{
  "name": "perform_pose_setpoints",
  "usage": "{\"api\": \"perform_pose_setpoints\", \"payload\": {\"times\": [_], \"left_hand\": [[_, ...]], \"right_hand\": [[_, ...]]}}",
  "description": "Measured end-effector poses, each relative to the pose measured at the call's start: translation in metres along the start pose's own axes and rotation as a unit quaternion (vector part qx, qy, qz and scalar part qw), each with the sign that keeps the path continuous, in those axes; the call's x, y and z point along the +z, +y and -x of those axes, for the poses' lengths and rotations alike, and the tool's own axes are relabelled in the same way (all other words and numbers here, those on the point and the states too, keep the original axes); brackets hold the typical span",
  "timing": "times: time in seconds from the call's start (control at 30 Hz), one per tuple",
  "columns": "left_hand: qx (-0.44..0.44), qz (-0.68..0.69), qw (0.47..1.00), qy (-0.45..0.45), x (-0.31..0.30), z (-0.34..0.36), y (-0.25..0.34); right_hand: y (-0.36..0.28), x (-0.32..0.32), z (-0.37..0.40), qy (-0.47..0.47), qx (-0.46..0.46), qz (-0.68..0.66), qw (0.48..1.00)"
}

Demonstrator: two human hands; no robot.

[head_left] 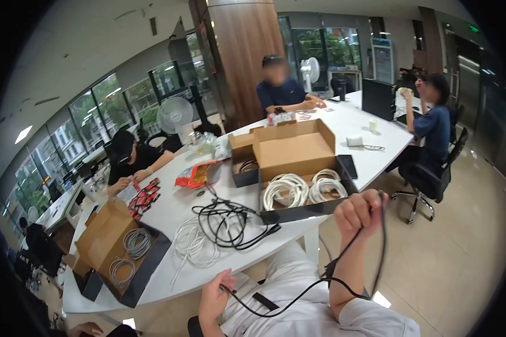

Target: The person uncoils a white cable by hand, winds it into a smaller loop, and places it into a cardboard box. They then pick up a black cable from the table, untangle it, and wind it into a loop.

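A black cable (383, 247) runs between my hands and droops in a loose curve across my lap. Raised at the right, in front of the table edge, my right hand (362, 212) is closed round the cable, part of which hangs below the fist. My left hand (216, 293) is low over my lap, its fingers closed on another stretch of the same cable. On the table ahead lie a tangle of black cables (225, 222) and loose white cables (191, 247). An open box (306, 216) beyond my right hand holds coiled white cables (287, 190).
At the left, another open box (143, 283) contains coiled grey cables (136, 243). A phone (347, 167), a tipped white cup (354, 141), red packets (145, 199) and an orange bag (197, 175) are on the white table (208, 275). Several people sit around it.
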State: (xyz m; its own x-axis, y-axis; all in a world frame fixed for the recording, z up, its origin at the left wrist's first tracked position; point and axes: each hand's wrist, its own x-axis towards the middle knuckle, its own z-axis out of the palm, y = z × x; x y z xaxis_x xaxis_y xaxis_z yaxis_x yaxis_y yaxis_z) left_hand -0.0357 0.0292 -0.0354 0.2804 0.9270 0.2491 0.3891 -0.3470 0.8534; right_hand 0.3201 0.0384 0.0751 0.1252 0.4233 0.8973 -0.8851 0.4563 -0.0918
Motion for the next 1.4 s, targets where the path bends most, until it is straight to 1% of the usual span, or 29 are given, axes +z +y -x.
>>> {"api": "perform_pose_setpoints", "payload": {"times": [0.07, 0.1, 0.13, 0.2, 0.23, 0.27, 0.3, 0.33, 0.4, 0.47, 0.5, 0.53, 0.6, 0.63, 0.73, 0.77, 0.87, 0.9, 1.0, 1.03, 1.13, 1.17, 1.27, 1.3, 1.37, 1.4], "left_hand": [[0.010, 0.038, 0.998, 0.046, -0.007, 0.008, 0.003], [0.014, 0.058, 0.997, 0.056, -0.010, 0.010, 0.001], [0.021, 0.081, 0.995, 0.062, -0.013, 0.009, -0.002], [-0.007, 0.139, 0.988, 0.067, -0.025, 0.012, -0.027], [-0.016, 0.173, 0.982, 0.078, -0.030, 0.014, -0.040], [-0.024, 0.207, 0.974, 0.090, -0.032, 0.016, -0.053], [-0.024, 0.250, 0.960, 0.127, -0.029, 0.016, -0.041], [-0.022, 0.260, 0.956, 0.133, -0.030, 0.016, -0.036], [-0.016, 0.280, 0.949, 0.146, -0.029, 0.016, -0.026], [0.006, 0.348, 0.927, 0.139, -0.028, 0.015, -0.013], [0.015, 0.381, 0.915, 0.135, -0.028, 0.015, -0.006], [0.042, 0.450, 0.886, 0.108, -0.029, 0.015, 0.002], [0.102, 0.577, 0.809, 0.053, -0.035, 0.014, 0.014], [0.129, 0.627, 0.767, 0.035, -0.040, 0.016, 0.016], [0.203, 0.597, 0.767, 0.114, -0.049, 0.015, 0.022], [0.252, 0.548, 0.787, 0.128, -0.050, 0.012, 0.024], [0.252, 0.411, 0.838, 0.256, -0.047, 0.004, 0.026], [0.226, 0.314, 0.870, 0.307, -0.044, 0.003, 0.029], [0.150, 0.249, 0.901, 0.322, -0.041, -0.003, 0.021], [0.111, 0.255, 0.895, 0.347, -0.034, -0.007, 0.024], [0.165, 0.336, 0.889, 0.264, -0.027, -0.015, 0.020], [0.188, 0.343, 0.889, 0.237, -0.022, -0.018, 0.021], [0.177, 0.414, 0.874, 0.181, -0.013, -0.025, 0.030], [0.156, 0.432, 0.873, 0.163, -0.011, -0.026, 0.040], [0.153, 0.458, 0.863, 0.147, -0.009, -0.030, 0.043], [0.150, 0.470, 0.858, 0.140, -0.008, -0.031, 0.044]], "right_hand": [[0.000, -0.006, 0.003, -0.045, 0.001, -0.040, 0.998], [-0.002, -0.008, 0.004, -0.036, 0.002, -0.039, 0.999], [-0.003, -0.009, 0.005, 0.001, 0.004, -0.031, 1.000], [-0.005, -0.011, 0.006, 0.071, 0.007, -0.014, 0.997], [-0.005, -0.007, 0.006, 0.130, 0.001, -0.024, 0.991], [-0.006, -0.009, 0.007, 0.138, 0.001, -0.024, 0.990], [-0.009, -0.013, 0.008, 0.146, 0.000, -0.025, 0.989], [-0.012, -0.017, 0.010, 0.154, 0.000, -0.026, 0.988], [-0.017, -0.027, 0.014, 0.155, 0.019, 0.018, 0.988], [-0.022, -0.035, 0.020, 0.171, 0.034, 0.051, 0.983], [-0.025, -0.039, 0.021, 0.187, 0.033, 0.050, 0.980], [-0.025, -0.039, 0.021, 0.194, 0.030, 0.054, 0.979], [-0.022, -0.038, 0.015, 0.198, 0.022, 0.061, 0.978], [-0.018, -0.034, 0.012, 0.209, 0.033, 0.102, 0.972], [-0.004, -0.026, 0.000, 0.203, 0.055, 0.270, 0.939], [-0.001, -0.023, -0.004, 0.177, 0.066, 0.303, 0.934], [0.000, -0.019, -0.006, 0.161, 0.073, 0.358, 0.917], [-0.001, -0.026, -0.003, 0.147, 0.066, 0.381, 0.910], [-0.004, -0.032, 0.004, 0.123, 0.053, 0.373, 0.918], [-0.003, -0.032, 0.005, 0.157, 0.043, 0.382, 0.910], [-0.005, -0.039, 0.006, 0.171, 0.001, 0.384, 0.907], [-0.003, -0.040, 0.008, 0.185, -0.008, 0.411, 0.893], [-0.001, -0.035, 0.010, 0.209, 0.009, 0.460, 0.863], [0.001, -0.031, 0.010, 0.199, 0.033, 0.439, 0.876], [0.005, -0.024, 0.011, 0.180, 0.084, 0.394, 0.897], [0.004, -0.025, 0.012, 0.146, 0.151, 0.386, 0.898]]}}
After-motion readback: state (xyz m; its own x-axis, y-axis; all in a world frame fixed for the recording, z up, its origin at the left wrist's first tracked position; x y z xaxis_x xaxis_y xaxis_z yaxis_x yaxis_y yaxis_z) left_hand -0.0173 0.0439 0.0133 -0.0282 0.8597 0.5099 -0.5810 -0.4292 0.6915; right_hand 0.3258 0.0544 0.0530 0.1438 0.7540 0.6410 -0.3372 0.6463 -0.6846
